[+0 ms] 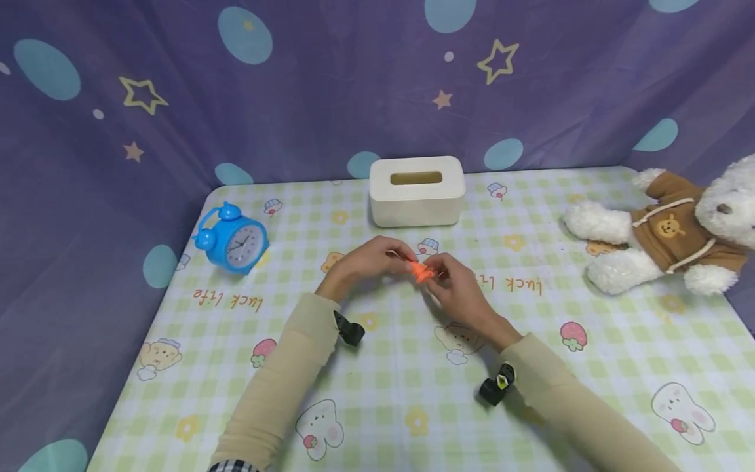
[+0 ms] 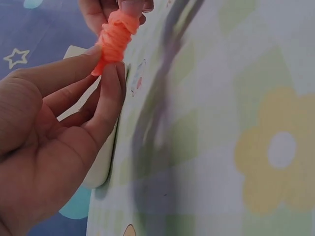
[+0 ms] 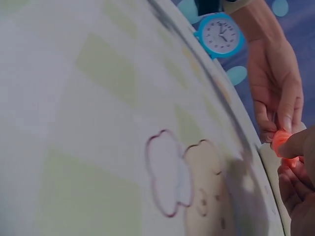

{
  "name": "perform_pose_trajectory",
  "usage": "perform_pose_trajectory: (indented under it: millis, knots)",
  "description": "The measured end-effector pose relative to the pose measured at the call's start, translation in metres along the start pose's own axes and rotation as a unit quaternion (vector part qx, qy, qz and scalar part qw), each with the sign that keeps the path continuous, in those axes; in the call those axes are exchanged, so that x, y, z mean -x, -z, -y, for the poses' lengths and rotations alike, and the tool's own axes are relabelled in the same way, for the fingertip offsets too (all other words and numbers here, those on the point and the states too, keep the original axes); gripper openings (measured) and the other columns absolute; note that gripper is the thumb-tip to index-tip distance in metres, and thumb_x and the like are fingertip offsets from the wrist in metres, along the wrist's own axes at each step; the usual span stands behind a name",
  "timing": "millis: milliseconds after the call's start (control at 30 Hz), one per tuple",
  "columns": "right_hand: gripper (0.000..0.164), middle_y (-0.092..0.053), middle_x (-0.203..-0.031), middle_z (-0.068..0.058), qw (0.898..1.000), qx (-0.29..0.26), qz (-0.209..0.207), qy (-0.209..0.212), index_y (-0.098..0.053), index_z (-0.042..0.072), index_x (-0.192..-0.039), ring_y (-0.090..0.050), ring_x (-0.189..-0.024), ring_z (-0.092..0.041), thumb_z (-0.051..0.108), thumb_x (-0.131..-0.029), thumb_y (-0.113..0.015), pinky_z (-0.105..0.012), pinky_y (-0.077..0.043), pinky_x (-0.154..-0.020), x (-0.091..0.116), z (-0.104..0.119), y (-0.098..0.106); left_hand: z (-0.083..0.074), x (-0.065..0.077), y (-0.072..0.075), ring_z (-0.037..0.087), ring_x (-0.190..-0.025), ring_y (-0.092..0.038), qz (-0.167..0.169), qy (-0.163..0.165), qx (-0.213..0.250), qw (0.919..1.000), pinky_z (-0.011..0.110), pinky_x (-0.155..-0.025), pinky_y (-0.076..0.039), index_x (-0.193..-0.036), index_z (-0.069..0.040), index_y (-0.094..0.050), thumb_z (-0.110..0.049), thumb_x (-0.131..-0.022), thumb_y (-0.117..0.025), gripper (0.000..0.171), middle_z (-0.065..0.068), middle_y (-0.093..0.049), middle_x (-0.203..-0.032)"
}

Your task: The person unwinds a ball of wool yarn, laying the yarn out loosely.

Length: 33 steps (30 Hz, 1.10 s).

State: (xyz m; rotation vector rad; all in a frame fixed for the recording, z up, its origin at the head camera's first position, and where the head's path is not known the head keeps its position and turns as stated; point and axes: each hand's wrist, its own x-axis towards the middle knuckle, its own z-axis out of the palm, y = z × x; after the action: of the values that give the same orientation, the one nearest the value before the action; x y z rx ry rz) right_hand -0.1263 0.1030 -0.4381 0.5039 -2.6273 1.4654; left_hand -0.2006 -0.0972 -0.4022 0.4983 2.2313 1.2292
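Between my two hands is a small bundle of bright orange yarn [image 1: 421,271], wound in tight turns, as the left wrist view [image 2: 118,39] shows. My left hand [image 1: 377,257] pinches one end of it between thumb and fingertips. The other end is pinched by my right hand [image 1: 460,292], whose thumb lies over the yarn in the right wrist view. Both hands are held just above the table, in front of a white tissue box [image 1: 417,203]. Part of the bundle is hidden behind the fingertips.
A blue alarm clock [image 1: 238,242] stands at the back left of the table. On the right lies a white teddy bear [image 1: 672,226] in a brown hoodie. A checked cloth [image 1: 377,400] with printed figures covers the table, and a purple curtain [image 1: 354,85] hangs behind it.
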Motion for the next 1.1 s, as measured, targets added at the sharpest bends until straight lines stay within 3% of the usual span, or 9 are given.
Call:
perform_pose_trajectory:
  millis: [200,433,567,767,967,1100]
  knots:
    - [0.031,-0.065,-0.105,-0.012,0.998,-0.056,0.010,-0.039,-0.058,0.003,-0.116,-0.062,-0.094,-0.022,0.000,-0.086,-0.066,-0.037,-0.054,-0.085,-0.003,0.006,0.009,-0.005,0.005,0.002,0.016,-0.090,-0.061,-0.016,-0.009,0.033,0.9993,0.027,-0.081,-0.050,-0.101,-0.010,-0.072,-0.011,-0.086,-0.071,0.015,0.003,-0.069,-0.102]
    - [0.024,-0.067,-0.101,-0.005,0.993,-0.073,0.011,-0.088,-0.064,0.012,-0.112,-0.063,-0.090,-0.018,0.023,-0.091,-0.065,-0.034,-0.052,-0.083,-0.007,0.011,0.018,-0.010,0.013,0.003,0.028,-0.093,-0.067,-0.039,-0.031,0.062,0.9968,0.041,-0.084,-0.052,-0.097,-0.011,-0.071,-0.016,-0.084,-0.074,0.014,0.003,-0.070,-0.098]
    - [0.023,-0.069,-0.099,-0.004,0.995,-0.069,0.002,-0.077,-0.066,0.012,-0.106,-0.064,-0.085,-0.017,0.029,-0.091,-0.066,-0.030,-0.052,-0.077,-0.010,0.013,0.018,-0.012,0.014,0.003,0.027,-0.093,-0.068,-0.042,-0.040,0.078,0.9953,0.034,-0.082,-0.051,-0.095,-0.010,-0.070,-0.017,-0.083,-0.075,0.014,0.005,-0.069,-0.098]
    - [0.014,-0.069,-0.096,-0.015,0.995,-0.083,-0.031,-0.039,-0.065,-0.001,-0.100,-0.066,-0.085,-0.026,0.010,-0.091,-0.065,-0.031,-0.053,-0.076,-0.012,0.036,0.023,-0.015,0.015,0.002,0.021,-0.092,-0.069,-0.032,-0.046,0.099,0.9935,0.029,-0.082,-0.052,-0.092,-0.009,-0.070,-0.018,-0.083,-0.075,0.014,0.006,-0.070,-0.097]
    - [0.013,-0.069,-0.095,-0.018,0.994,-0.085,-0.057,-0.030,-0.066,-0.005,-0.097,-0.067,-0.086,-0.029,0.005,-0.090,-0.065,-0.033,-0.055,-0.082,-0.010,0.054,0.031,-0.010,0.018,0.008,0.021,-0.090,-0.065,-0.057,-0.046,0.106,0.9917,0.038,-0.087,-0.053,-0.091,-0.010,-0.072,-0.021,-0.081,-0.078,0.016,0.006,-0.071,-0.094]
    - [0.015,-0.070,-0.094,-0.013,0.993,-0.090,-0.068,-0.034,-0.068,0.001,-0.097,-0.067,-0.084,-0.019,0.014,-0.091,-0.067,-0.025,-0.054,-0.081,-0.013,0.033,0.027,-0.005,0.020,0.013,0.024,-0.090,-0.066,-0.071,-0.040,0.142,0.9865,0.049,-0.093,-0.051,-0.093,-0.006,-0.071,-0.017,-0.083,-0.075,0.015,0.009,-0.069,-0.096]
